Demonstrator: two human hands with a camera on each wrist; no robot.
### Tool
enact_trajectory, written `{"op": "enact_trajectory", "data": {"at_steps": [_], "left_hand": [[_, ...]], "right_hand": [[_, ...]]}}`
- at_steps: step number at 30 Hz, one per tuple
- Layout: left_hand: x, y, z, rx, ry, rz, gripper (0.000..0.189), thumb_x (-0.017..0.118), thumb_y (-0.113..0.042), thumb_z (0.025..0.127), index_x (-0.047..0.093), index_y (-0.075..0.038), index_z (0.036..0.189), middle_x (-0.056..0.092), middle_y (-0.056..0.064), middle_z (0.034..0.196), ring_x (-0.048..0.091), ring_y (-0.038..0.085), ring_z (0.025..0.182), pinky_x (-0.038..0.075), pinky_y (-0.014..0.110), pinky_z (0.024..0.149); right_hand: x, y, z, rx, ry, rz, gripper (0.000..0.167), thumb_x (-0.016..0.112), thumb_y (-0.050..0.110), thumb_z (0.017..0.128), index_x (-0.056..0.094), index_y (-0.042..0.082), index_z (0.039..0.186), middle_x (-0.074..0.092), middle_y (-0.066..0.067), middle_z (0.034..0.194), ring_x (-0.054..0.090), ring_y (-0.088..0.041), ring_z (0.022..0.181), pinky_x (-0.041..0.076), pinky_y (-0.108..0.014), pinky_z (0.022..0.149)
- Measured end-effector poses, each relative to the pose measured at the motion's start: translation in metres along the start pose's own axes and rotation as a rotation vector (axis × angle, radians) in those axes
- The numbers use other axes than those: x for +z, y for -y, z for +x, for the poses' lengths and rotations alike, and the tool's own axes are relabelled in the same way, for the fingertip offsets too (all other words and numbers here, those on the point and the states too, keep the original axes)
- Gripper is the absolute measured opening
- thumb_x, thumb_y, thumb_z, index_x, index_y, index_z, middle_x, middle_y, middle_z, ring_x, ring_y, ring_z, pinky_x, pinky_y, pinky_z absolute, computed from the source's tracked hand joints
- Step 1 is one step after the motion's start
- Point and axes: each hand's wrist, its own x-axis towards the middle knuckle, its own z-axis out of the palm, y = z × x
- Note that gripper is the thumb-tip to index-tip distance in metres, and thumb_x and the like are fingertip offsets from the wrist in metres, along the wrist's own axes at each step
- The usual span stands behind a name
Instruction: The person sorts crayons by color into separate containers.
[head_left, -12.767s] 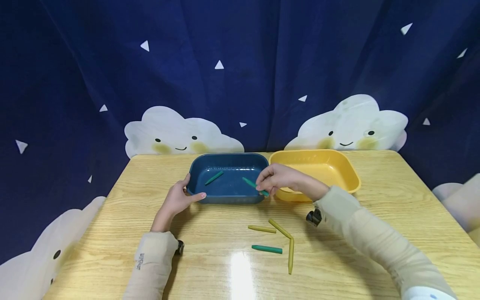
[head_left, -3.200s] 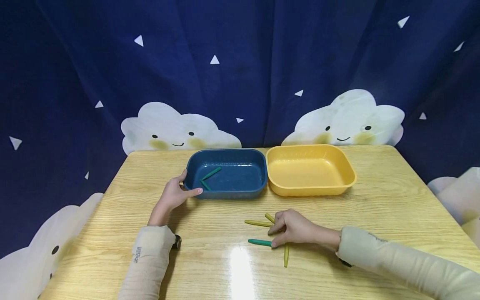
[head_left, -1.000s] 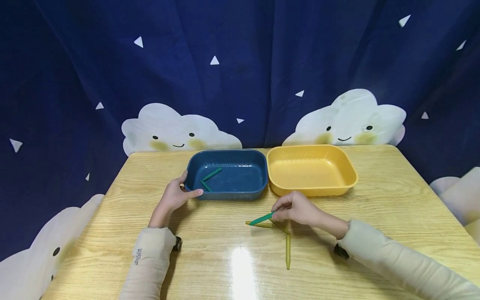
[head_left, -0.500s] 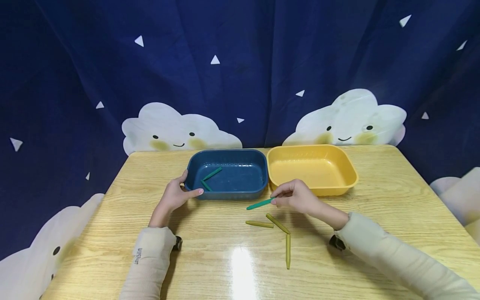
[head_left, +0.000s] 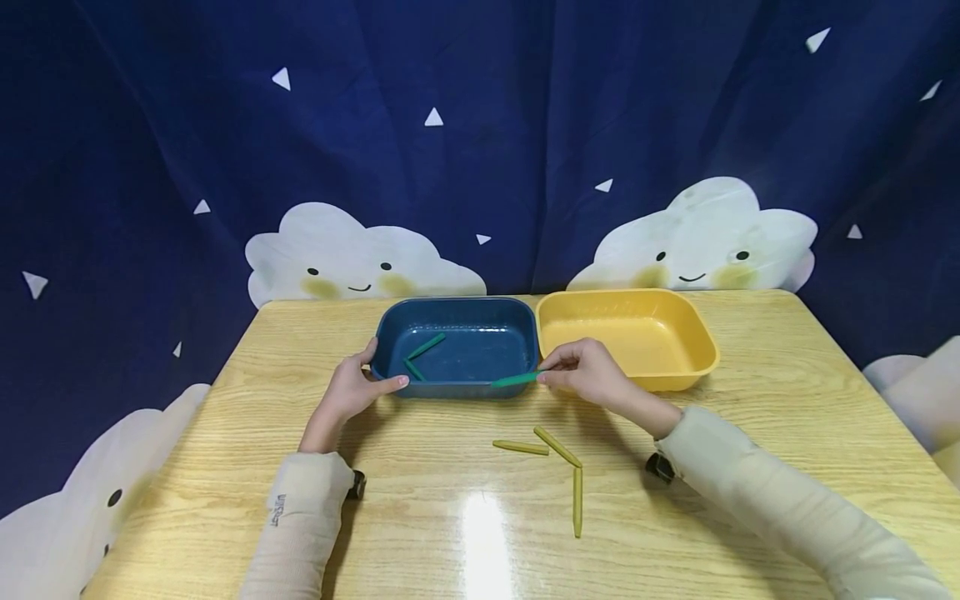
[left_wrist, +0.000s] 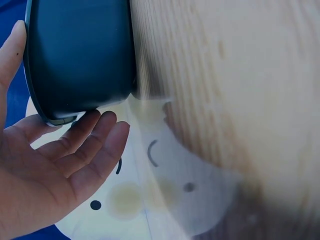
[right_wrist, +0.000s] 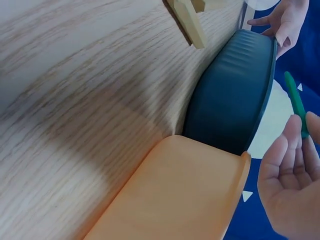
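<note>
In the head view my right hand (head_left: 592,379) pinches a green crayon (head_left: 513,380) by one end. The crayon points left and overlaps the near rim of the blue plastic bin (head_left: 480,354). The right wrist view shows this crayon (right_wrist: 295,100) between thumb and fingertips, above the rim level. My left hand (head_left: 351,392) holds the near left corner of the blue bin, its thumb along the front rim and fingers at the left side. Two green crayons (head_left: 425,346) lie inside that bin, toward its left end.
A yellow plastic bin (head_left: 626,337) stands right beside the blue one. Three yellow crayons (head_left: 558,447) lie on the wooden table (head_left: 420,517) in front of the bins. A dark blue curtain (head_left: 480,167) with clouds hangs behind the table.
Over the last second my right hand has carried the green crayon from above the yellow crayons forward to the blue bin's near rim. My left hand has stayed at the bin's corner.
</note>
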Motion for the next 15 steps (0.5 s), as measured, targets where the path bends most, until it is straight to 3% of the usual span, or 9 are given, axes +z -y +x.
{"op": "enact_trajectory", "data": {"at_steps": [7,12,15], "left_hand": [[0.0007,-0.0002,0.0004,0.000,-0.001,-0.001,0.091,0.073,-0.029,0.077,0.018,0.002,0.143,0.032,0.024,0.140,0.053,0.027,0.087,0.043,0.029,0.068],[0.0003,-0.0010,0.0002,-0.003,0.000,-0.005,0.091,0.073,-0.029,0.077,0.017,0.002,0.143,0.032,0.024,0.140,0.053,0.028,0.088,0.043,0.028,0.067],[0.0000,-0.0009,0.0002,-0.005,0.001,-0.003,0.091,0.073,-0.029,0.078,0.017,0.002,0.143,0.033,0.024,0.140,0.053,0.026,0.087,0.043,0.028,0.066]], "right_hand": [[0.0023,-0.0024,0.0051,0.028,-0.035,-0.037,0.004,0.070,0.004,0.077,0.071,0.000,0.079,0.064,-0.006,0.066,0.060,-0.031,0.063,0.042,-0.024,0.051],[0.0037,-0.0051,0.0077,-0.003,-0.031,-0.113,0.004,0.070,0.006,0.078,0.071,0.002,0.076,0.064,-0.011,0.064,0.056,-0.020,0.055,0.039,-0.025,0.049],[0.0051,-0.0056,0.0090,-0.032,-0.021,-0.147,0.004,0.070,0.007,0.078,0.072,0.004,0.074,0.064,-0.012,0.063,0.054,-0.021,0.053,0.038,-0.025,0.048]]}}
